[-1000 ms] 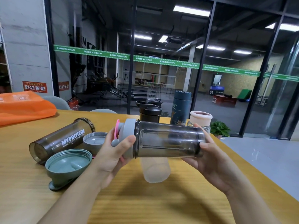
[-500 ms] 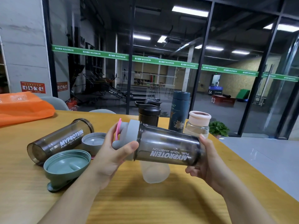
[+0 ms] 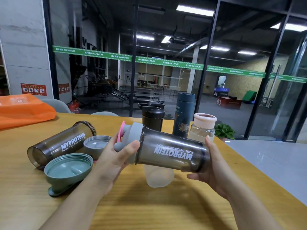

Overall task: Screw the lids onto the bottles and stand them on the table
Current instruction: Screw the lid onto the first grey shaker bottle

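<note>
The left hand grips the grey lid of a smoky shaker bottle, and the right hand cups and holds its base, keeping it sideways above the wooden counter. On the counter to the left lie an open bottle, a grey lid and a green lid. Three capped bottles stand behind.

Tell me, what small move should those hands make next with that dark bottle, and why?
Probably tip it upright and stand it on the table. The smoky bottle lies sideways in the air, its grey lid apparently seated, the left hand gripping the lid end and the right hand the base. Another turn first may be wise; tightness cannot be seen.
</note>
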`<state>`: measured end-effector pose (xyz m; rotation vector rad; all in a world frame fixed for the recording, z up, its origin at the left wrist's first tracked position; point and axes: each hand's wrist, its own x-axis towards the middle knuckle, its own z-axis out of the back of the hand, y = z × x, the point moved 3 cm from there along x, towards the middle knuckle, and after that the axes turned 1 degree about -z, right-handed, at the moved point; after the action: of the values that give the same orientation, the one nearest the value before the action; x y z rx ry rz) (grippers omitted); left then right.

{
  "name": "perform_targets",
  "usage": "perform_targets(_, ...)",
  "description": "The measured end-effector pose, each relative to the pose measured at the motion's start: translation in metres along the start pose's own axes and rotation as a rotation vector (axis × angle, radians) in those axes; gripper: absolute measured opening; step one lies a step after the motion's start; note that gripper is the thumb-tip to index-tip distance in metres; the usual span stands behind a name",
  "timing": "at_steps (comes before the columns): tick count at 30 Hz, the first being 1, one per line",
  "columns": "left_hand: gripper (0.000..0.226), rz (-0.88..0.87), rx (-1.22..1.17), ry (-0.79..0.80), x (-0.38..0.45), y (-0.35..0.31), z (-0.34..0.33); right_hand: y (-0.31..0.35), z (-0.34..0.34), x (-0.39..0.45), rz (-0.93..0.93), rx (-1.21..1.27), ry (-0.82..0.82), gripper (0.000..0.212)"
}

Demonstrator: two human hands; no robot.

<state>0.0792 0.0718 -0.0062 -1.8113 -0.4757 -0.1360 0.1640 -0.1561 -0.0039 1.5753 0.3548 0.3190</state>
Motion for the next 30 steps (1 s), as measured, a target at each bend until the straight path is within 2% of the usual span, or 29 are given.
perform_targets(3, 0.087, 0.036, 0.008, -0.051, 0.001, 0.002, 0.001, 0.006, -0.001, -0.002, 0.117, -0.001, 0.014, 0.049)
perform_targets(7, 0.051, 0.068, -0.044, -0.146, 0.001, 0.002, 0.004, 0.008, 0.001, -0.006, 0.24, -0.08, 0.131, 0.077)
perform_targets(9, 0.046, 0.075, -0.046, -0.156, 0.002, 0.002, 0.005, 0.008, 0.003, -0.007, 0.258, -0.08, 0.171, 0.082)
perform_targets(14, 0.067, 0.067, -0.072, -0.118, 0.002, 0.001, 0.008, 0.01, 0.004, -0.007, 0.335, -0.132, 0.137, 0.086)
perform_targets(16, 0.072, 0.061, -0.092, -0.097, 0.002, 0.0, 0.009, 0.012, 0.004, -0.008, 0.378, -0.163, 0.094, 0.081)
perform_targets(20, 0.099, 0.045, -0.111, -0.051, 0.002, -0.002, 0.006, 0.013, 0.006, -0.008, 0.406, -0.162, 0.053, 0.073)
perform_targets(21, 0.097, 0.031, -0.115, -0.038, 0.002, -0.003, 0.005, 0.012, 0.006, -0.008, 0.399, -0.152, 0.044, 0.072)
perform_targets(24, 0.071, -0.021, -0.125, 0.006, 0.0, -0.005, 0.001, 0.01, 0.007, -0.005, 0.36, -0.129, 0.025, 0.071)
perform_targets(25, 0.071, -0.028, -0.121, 0.013, -0.001, -0.006, 0.0, 0.009, 0.006, -0.004, 0.348, -0.125, 0.026, 0.07)
perform_targets(28, 0.099, -0.019, -0.079, 0.009, -0.001, -0.005, 0.002, 0.008, 0.006, -0.001, 0.307, -0.128, 0.023, 0.068)
perform_targets(30, 0.104, -0.031, -0.056, 0.011, -0.002, -0.004, 0.002, 0.005, 0.006, 0.002, 0.25, -0.14, -0.004, 0.072)
